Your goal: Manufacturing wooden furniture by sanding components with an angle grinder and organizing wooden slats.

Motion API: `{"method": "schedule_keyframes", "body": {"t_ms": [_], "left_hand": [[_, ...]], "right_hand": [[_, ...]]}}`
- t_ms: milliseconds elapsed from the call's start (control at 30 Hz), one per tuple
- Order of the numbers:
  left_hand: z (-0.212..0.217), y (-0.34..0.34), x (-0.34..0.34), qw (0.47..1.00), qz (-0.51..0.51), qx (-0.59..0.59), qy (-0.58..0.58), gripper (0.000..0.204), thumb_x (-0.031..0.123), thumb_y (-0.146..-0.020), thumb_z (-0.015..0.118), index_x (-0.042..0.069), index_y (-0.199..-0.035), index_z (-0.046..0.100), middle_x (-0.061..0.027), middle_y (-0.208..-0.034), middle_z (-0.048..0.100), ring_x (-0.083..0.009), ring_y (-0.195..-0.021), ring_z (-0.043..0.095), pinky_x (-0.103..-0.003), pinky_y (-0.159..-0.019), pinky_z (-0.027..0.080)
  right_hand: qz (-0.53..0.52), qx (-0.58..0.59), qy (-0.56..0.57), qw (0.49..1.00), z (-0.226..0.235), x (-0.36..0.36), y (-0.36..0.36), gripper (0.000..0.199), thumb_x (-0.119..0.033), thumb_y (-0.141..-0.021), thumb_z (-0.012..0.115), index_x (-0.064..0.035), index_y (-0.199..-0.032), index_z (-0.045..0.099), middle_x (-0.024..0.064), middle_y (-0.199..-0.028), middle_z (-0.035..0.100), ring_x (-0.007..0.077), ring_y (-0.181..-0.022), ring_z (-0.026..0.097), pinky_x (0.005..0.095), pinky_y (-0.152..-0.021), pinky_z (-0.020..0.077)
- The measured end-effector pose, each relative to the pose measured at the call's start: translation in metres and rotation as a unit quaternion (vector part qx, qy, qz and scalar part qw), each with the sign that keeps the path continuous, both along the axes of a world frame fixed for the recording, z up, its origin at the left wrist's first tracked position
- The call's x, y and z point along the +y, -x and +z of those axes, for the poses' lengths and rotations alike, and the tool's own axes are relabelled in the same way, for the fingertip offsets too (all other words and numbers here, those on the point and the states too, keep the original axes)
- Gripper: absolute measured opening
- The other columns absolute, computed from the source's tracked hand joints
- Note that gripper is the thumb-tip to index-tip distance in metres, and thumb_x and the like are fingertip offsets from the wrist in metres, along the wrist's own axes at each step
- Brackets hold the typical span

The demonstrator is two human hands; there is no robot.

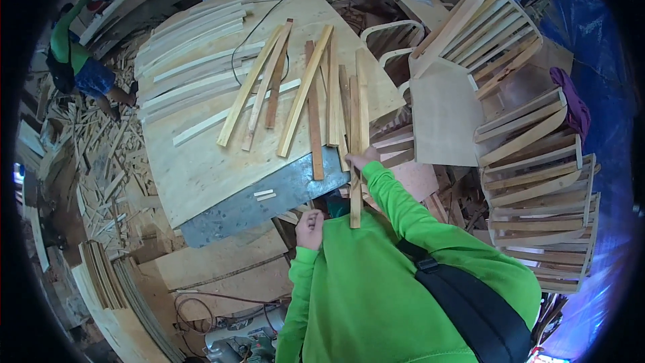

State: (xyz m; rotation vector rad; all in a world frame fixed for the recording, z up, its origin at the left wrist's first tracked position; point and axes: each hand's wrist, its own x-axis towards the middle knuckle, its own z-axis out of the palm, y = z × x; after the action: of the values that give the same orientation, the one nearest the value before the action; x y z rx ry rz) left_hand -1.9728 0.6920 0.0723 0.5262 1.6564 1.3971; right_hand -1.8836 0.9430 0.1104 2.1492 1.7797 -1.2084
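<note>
My right hand (363,157) grips a long, pale wooden strip (355,202) near the table's front right corner; the strip's near end reaches back toward my chest. My left hand (310,228) hangs just off the table's near edge, its fingers curled in a loose fist with nothing showing in them. Several loose strips lie fanned out beyond my hands, among them a reddish-brown strip (314,121) and a yellowish strip (306,91). Two short white pieces (265,195) lie on the grey metal sheet (222,218) along the near edge.
Several curved pale slats (195,84) cover the left of the plywood tabletop (201,168). Slatted wooden frames (537,188) stand at the right. Offcuts (114,154) litter the floor at left, where another person (74,54) stands. An air compressor (242,339) sits below.
</note>
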Motion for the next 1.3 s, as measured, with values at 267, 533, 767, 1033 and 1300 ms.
{"method": "schedule_keyframes", "body": {"t_ms": [267, 533, 767, 1033, 1300], "left_hand": [[-0.025, -0.031, 0.047, 0.977, -0.176, 0.114, 0.029, 0.052, 0.030, -0.080, 0.063, -0.003, -0.116, 0.047, -0.0214, -0.101, 0.059, -0.0338, -0.095, 0.058, -0.039, -0.082, 0.046], [0.071, 0.032, 0.083, 0.973, -0.182, 0.139, 0.016, 0.036, 0.027, -0.082, 0.060, 0.001, -0.107, 0.058, -0.0179, -0.095, 0.062, -0.0258, -0.071, 0.064, -0.036, -0.067, 0.051], [0.058, 0.166, 0.158, 0.898, 0.057, 0.433, 0.054, 0.037, 0.026, -0.076, 0.066, 0.000, -0.101, 0.058, -0.0154, -0.092, 0.060, -0.0288, -0.086, 0.058, -0.036, -0.077, 0.046], [0.034, 0.252, 0.211, 0.788, 0.012, 0.503, 0.354, 0.076, 0.049, -0.065, 0.072, 0.004, -0.119, 0.046, -0.0185, -0.106, 0.052, -0.0371, -0.103, 0.049, -0.042, -0.085, 0.044], [0.007, 0.210, 0.251, 0.918, 0.101, 0.308, 0.229, 0.066, 0.048, -0.063, 0.076, -0.002, -0.095, 0.047, -0.0229, -0.089, 0.061, -0.0388, -0.083, 0.060, -0.043, -0.074, 0.048]], "right_hand": [[0.041, -0.020, -0.144, 0.989, 0.001, -0.005, 0.036, 0.079, -0.048, -0.049, 0.078, 0.0088, -0.099, 0.055, 0.0231, -0.096, 0.061, 0.0324, -0.091, 0.061, 0.0365, -0.080, 0.0488], [-0.019, 0.284, -0.082, 0.955, -0.052, 0.077, 0.031, 0.049, -0.019, -0.055, 0.079, 0.0058, -0.092, 0.060, 0.0129, -0.080, 0.065, 0.0204, -0.069, 0.062, 0.0334, -0.064, 0.0507], [0.030, 0.101, -0.170, 0.980, -0.008, 0.075, 0.068, 0.066, -0.032, -0.052, 0.076, 0.0095, -0.098, 0.052, 0.0242, -0.094, 0.061, 0.0339, -0.087, 0.061, 0.0365, -0.076, 0.0498], [0.066, 0.102, -0.075, 0.990, -0.023, 0.106, 0.077, 0.109, -0.045, -0.048, 0.081, 0.0172, -0.123, 0.031, 0.0307, -0.121, 0.045, 0.0342, -0.115, 0.047, 0.0330, -0.096, 0.0395], [0.039, 0.114, 0.029, 0.992, -0.036, 0.138, 0.087, 0.114, -0.042, -0.039, 0.088, 0.0117, -0.123, 0.033, 0.0250, -0.122, 0.047, 0.0325, -0.115, 0.047, 0.0331, -0.097, 0.0392]]}}
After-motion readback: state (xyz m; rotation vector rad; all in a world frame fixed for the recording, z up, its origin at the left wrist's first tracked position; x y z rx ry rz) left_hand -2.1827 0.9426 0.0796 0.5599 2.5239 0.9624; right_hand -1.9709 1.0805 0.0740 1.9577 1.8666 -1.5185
